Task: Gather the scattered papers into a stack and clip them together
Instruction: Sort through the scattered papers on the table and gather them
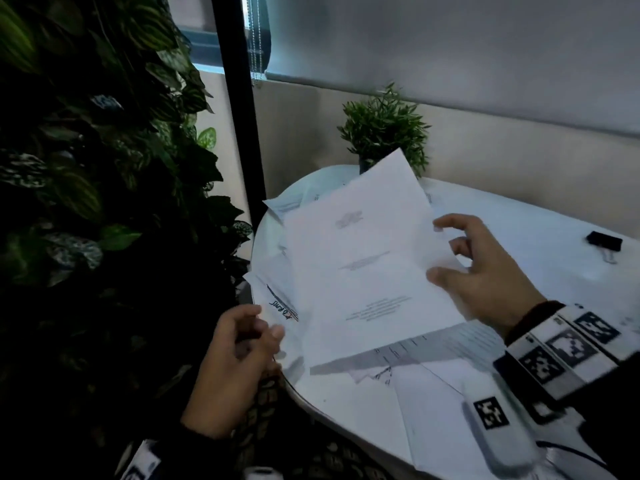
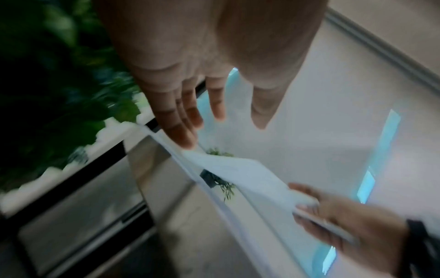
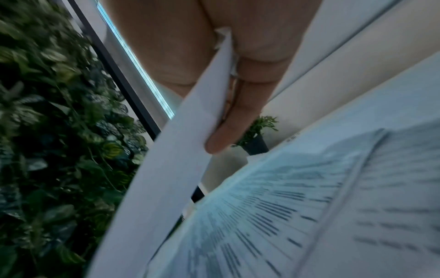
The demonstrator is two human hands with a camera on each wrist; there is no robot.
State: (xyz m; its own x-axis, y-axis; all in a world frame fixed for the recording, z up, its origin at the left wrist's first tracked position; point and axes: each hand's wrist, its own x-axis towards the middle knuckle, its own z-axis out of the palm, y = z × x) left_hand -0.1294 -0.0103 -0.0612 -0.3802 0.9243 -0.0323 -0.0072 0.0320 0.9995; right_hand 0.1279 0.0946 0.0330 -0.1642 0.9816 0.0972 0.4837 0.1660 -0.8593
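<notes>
Several printed papers [image 1: 433, 393] lie scattered over the round white table [image 1: 536, 237]. My right hand [image 1: 441, 251] holds a white sheet [image 1: 363, 265] lifted and tilted above the table, pinching its right edge with the thumb on top. In the right wrist view the right hand [image 3: 228, 122] has that sheet [image 3: 171, 178] between thumb and fingers, above printed pages [image 3: 309, 206]. My left hand [image 1: 256, 330] is at the table's left edge, and its straight fingers [image 2: 188, 143] touch the sheet's [image 2: 238, 169] near corner. A black binder clip [image 1: 604, 241] lies at the far right.
A small potted plant [image 1: 384, 129] stands at the back of the table against the wall. A dark wall of leaves [image 1: 86, 168] and a black post [image 1: 239, 116] border the table on the left. Some papers overhang the left rim.
</notes>
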